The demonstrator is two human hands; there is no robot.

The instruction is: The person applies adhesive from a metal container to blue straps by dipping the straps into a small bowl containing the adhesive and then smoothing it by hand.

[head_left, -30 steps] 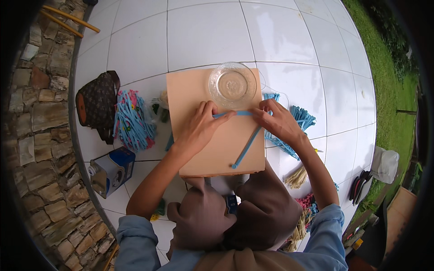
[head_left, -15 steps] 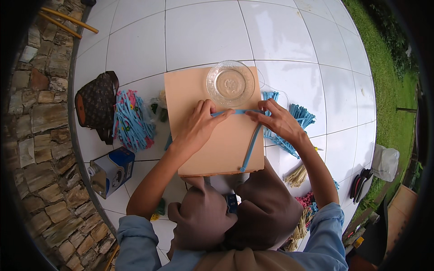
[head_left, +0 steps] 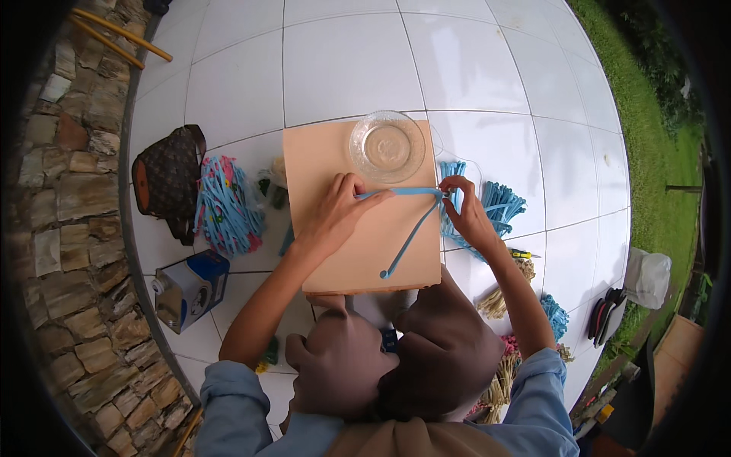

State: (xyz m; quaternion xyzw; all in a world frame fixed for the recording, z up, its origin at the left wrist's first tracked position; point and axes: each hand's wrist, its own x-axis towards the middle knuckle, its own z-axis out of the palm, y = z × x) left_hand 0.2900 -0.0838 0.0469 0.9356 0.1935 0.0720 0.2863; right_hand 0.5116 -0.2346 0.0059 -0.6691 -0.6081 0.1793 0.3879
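Observation:
A flat blue strip (head_left: 411,191) is stretched between my two hands above a tan board (head_left: 346,263). My left hand (head_left: 335,213) is closed on the strip's left part, thumb pointing along it. At the board's right edge, my right hand (head_left: 470,215) pinches the strip between bent fingers and thumb. From that pinch a blue length with a small curled end (head_left: 384,274) slants down over the board; the fingers hide how the two lengths meet. A clear glass dish (head_left: 387,174) sits on the board just beyond the strip.
Blue strip bundles (head_left: 504,204), a yellow cutter (head_left: 520,254) and straw-coloured bundles (head_left: 496,302) lie at right. Left are blue-and-pink bundles (head_left: 228,213), a brown patterned bag (head_left: 167,179) and a metal can (head_left: 196,288). A stone wall (head_left: 76,266) borders the tiled floor.
My right hand has drawn its fingers into a tighter pinch at the board's right edge. The hanging curled end has swung left. My left hand keeps its hold.

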